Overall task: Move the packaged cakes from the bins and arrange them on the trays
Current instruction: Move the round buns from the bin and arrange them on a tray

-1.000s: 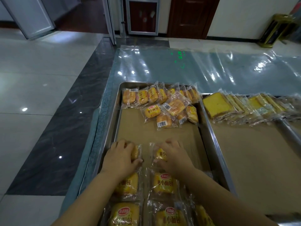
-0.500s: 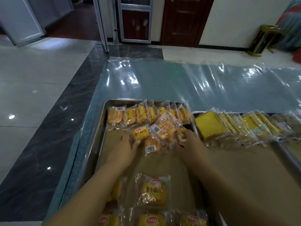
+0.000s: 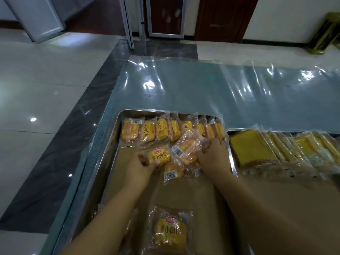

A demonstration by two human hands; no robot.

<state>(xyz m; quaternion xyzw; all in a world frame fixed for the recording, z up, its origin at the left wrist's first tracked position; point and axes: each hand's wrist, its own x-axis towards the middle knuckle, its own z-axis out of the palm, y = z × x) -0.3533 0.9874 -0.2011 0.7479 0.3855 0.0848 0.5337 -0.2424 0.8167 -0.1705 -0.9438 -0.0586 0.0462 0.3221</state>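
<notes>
Left metal tray (image 3: 117, 126), landmark: row of packaged cakes (image 3: 163, 131) stands overlapped along its far wall; loose pile (image 3: 185, 153) just nearer than row; single cake (image 3: 170, 231) lies at near end on brown paper liner (image 3: 184, 192). Left hand (image 3: 140, 167) grip closed on labelled cake (image 3: 159, 156) at pile's left edge. Right hand (image 3: 214, 159) pressed into pile's right side; grip state cannot tell. Right of tray: second tray (image 3: 232, 132) with row of sliced cakes (image 3: 276, 151). Worktop (image 3: 202, 89) under clear plastic film. Beyond: glossy tiled floor (image 3: 46, 89), dark wooden door (image 3: 226, 17).
</notes>
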